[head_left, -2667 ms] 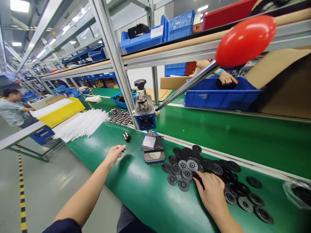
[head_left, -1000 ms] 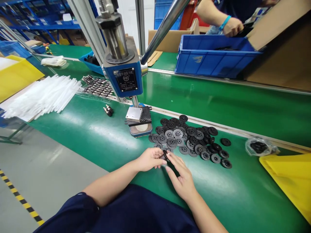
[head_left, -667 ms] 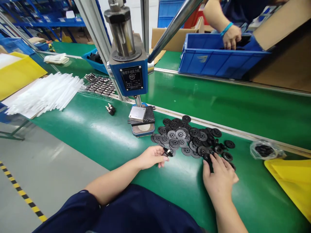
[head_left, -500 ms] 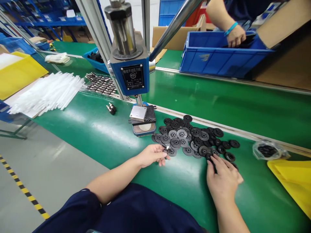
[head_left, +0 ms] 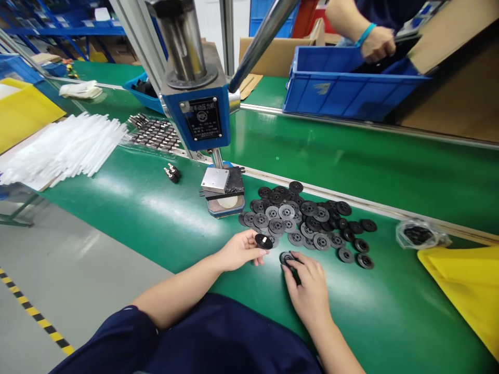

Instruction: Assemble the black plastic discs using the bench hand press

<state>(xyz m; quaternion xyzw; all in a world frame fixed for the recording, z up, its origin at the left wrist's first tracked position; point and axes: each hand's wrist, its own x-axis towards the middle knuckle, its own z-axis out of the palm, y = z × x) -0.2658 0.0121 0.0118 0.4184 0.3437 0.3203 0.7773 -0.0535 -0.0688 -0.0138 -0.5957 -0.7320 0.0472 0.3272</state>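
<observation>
On the left, the white sticks [head_left: 74,145] lie in a loose heap near the table [head_left: 128,208] edge, so a brushing sleeve could send some to the floor; the few black plugs [head_left: 172,173] beside the press [head_left: 205,119] look easy to knock over. The left hand [head_left: 238,253] has thumb and fingers pinched on a black disc [head_left: 259,240] with a pale tip [head_left: 264,240] at its middle; a slack pinch might let the tip slip out. The right hand [head_left: 311,285] grips a second disc [head_left: 286,257], whether lifted I cannot tell, and a careless wrist could scatter the overlapping pile [head_left: 286,212] behind
</observation>
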